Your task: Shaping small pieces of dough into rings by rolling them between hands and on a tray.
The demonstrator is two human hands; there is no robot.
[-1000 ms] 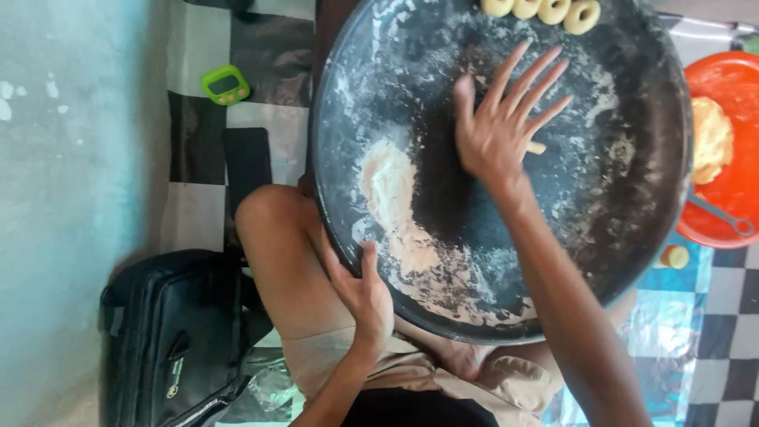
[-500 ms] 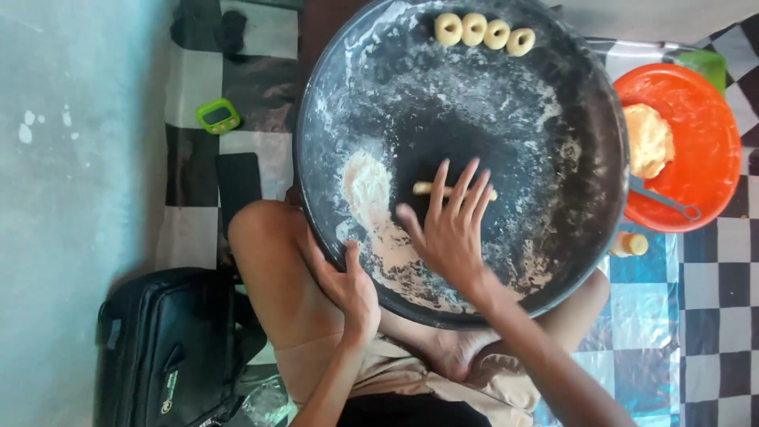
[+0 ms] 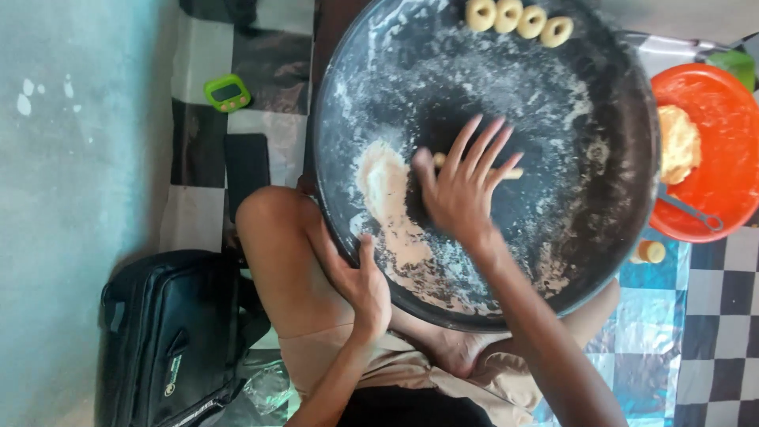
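I see a checkered black-and-white floor [image 3: 711, 332] with a pale blue-green wall [image 3: 71, 198] at the left edge. A big dark round tray [image 3: 585, 103], dusted with flour, rests across the person's bare knees. At its far rim sit four dough rings [image 3: 519, 19] in a row, touching each other. A smear of flour [image 3: 387, 190] lies on the tray's left part. Right of the tray stands an orange bowl [image 3: 731, 111] with a lump of dough [image 3: 678, 144] and a spoon [image 3: 689, 210] in it. A small green timer [image 3: 228, 92] lies on the floor to the left, and a black bag [image 3: 170, 332] sits near the left knee.

Against half a second ago, the view has shifted a little: the tray sits higher and further right in frame, and the rings are nearer the top edge. The right hand has stayed over the dough strip, fingers a bit more fanned.

The right hand [image 3: 462, 190] lies flat, palm down, fingers spread and apart, pressing on a thin dough strip [image 3: 512, 172] near the tray's middle; the strip's ends show on each side of the fingers. The left hand [image 3: 364, 285] clamps the tray's near rim, thumb on top, fingers under the edge.
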